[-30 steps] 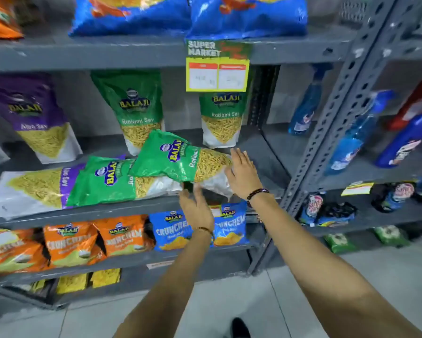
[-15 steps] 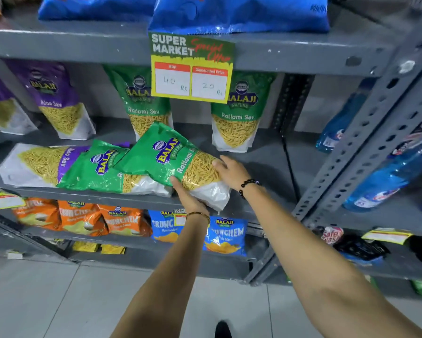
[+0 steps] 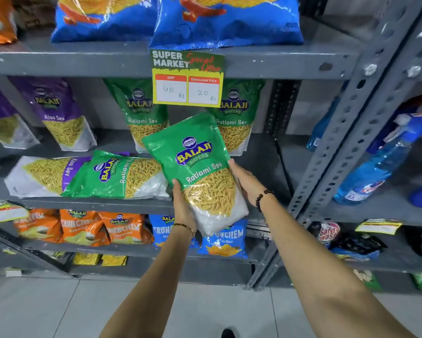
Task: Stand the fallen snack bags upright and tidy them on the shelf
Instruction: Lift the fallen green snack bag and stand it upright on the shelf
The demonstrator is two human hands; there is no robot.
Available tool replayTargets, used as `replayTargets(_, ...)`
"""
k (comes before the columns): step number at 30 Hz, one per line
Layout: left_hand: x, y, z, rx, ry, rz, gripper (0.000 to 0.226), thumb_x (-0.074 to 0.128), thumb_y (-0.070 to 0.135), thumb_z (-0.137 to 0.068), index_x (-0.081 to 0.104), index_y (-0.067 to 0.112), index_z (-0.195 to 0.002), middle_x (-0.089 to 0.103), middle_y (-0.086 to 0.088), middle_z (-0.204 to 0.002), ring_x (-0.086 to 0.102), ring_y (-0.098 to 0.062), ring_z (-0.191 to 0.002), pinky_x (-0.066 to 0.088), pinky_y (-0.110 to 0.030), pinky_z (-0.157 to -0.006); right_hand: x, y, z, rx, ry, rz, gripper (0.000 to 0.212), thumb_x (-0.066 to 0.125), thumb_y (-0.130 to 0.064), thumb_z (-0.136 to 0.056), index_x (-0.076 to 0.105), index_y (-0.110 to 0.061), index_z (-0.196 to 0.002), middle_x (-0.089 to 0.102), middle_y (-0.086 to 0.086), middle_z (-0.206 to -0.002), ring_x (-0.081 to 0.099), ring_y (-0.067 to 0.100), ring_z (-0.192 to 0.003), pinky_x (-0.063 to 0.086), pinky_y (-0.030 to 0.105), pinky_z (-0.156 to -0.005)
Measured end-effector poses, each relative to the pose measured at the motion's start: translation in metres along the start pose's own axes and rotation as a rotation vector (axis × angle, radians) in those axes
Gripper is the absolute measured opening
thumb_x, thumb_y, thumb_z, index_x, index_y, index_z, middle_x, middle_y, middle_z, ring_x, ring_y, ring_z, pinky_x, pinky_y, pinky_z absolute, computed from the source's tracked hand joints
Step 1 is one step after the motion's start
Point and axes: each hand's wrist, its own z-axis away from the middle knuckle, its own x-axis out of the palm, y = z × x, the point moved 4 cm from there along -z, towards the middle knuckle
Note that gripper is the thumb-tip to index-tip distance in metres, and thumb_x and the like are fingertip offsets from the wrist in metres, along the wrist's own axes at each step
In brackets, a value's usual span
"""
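Observation:
A green Ratlami Sev bag (image 3: 195, 162) is held nearly upright, tilted left, in front of the middle shelf (image 3: 258, 152). My left hand (image 3: 181, 203) grips its lower left edge and my right hand (image 3: 246, 181) grips its right side. A second green bag (image 3: 112, 174) lies flat on the shelf to the left, overlapping a fallen purple Aloo Sev bag (image 3: 39, 174). Two green bags (image 3: 136, 113) (image 3: 236, 118) stand upright at the back, and purple bags (image 3: 58, 113) stand at the back left.
A price sign (image 3: 188, 76) hangs from the upper shelf edge. Blue chip bags (image 3: 224, 18) sit above. Orange (image 3: 83, 228) and blue Crunchem bags (image 3: 227, 240) fill the lower shelf. A perforated grey post (image 3: 346, 132) separates spray bottles (image 3: 375, 164) on the right.
The top green bag, lying on its side on the pile before, has been lifted off by both hands and turned almost upright. The camera moved closer.

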Motion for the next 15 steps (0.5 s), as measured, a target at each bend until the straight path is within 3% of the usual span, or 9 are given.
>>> replayTargets(3,-0.005,0.003,0.013,-0.038,-0.137,-0.034,0.048,0.037,0.062,-0.087,0.068,0.028,-0.099,0.075,-0.004,-0.103,0.073,-0.021,-0.088,0.054,-0.036,-0.075,0.007,0.009,0.017,0.067,-0.027,-0.168,0.051,0.046,-0.062,-0.084,0.067,-0.022,-0.109,0.072,0.005,-0.109,0.067,0.022,-0.103,0.053,0.037,-0.088)
replayTargets(5,-0.008,0.009,0.019,-0.059,-0.213,-0.052,0.050,0.038,0.063,-0.086,0.070,0.028,-0.100,0.076,-0.004,-0.100,0.072,-0.024,-0.091,0.054,-0.039,-0.079,0.010,0.010,0.029,0.096,0.002,-0.272,0.047,0.051,-0.060,-0.082,0.071,-0.020,-0.097,0.075,0.005,-0.096,0.072,0.022,-0.091,0.056,0.035,-0.076)
replayTargets(8,-0.009,0.026,0.032,-0.070,-0.286,-0.039,0.052,0.039,0.063,-0.085,0.064,0.027,-0.116,0.069,-0.009,-0.118,0.064,-0.030,-0.109,0.049,-0.049,-0.094,0.016,0.004,0.046,0.057,-0.043,-0.430,0.040,0.050,-0.054,-0.085,0.072,-0.022,-0.092,0.078,0.003,-0.088,0.074,0.019,-0.083,0.057,0.035,-0.069)
replayTargets(10,-0.009,0.036,0.041,-0.058,-0.312,-0.043,0.053,0.041,0.063,-0.085,0.061,0.028,-0.120,0.066,-0.009,-0.123,0.061,-0.031,-0.114,0.048,-0.050,-0.097,0.019,-0.003,0.057,0.011,-0.085,-0.513,0.040,0.050,-0.053,-0.085,0.076,-0.023,-0.090,0.078,0.003,-0.093,0.074,0.020,-0.087,0.056,0.038,-0.073)
replayTargets(12,-0.008,0.044,0.050,-0.047,-0.364,-0.054,0.050,0.041,0.063,-0.085,0.066,0.030,-0.112,0.071,-0.006,-0.116,0.065,-0.028,-0.108,0.053,-0.046,-0.089,0.023,-0.011,0.067,-0.036,-0.089,-0.560,0.040,0.051,-0.054,-0.083,0.077,-0.024,-0.090,0.077,0.005,-0.099,0.072,0.022,-0.094,0.054,0.042,-0.081)
replayTargets(15,-0.009,0.051,0.058,-0.048,-0.407,-0.061,0.049,0.042,0.063,-0.084,0.065,0.031,-0.112,0.069,-0.005,-0.119,0.065,-0.027,-0.109,0.051,-0.047,-0.093,0.026,-0.019,0.078,-0.123,-0.085,-0.589,0.041,0.051,-0.052,-0.084,0.070,-0.023,-0.105,0.072,0.008,-0.111,0.065,0.027,-0.108,0.048,0.048,-0.095)
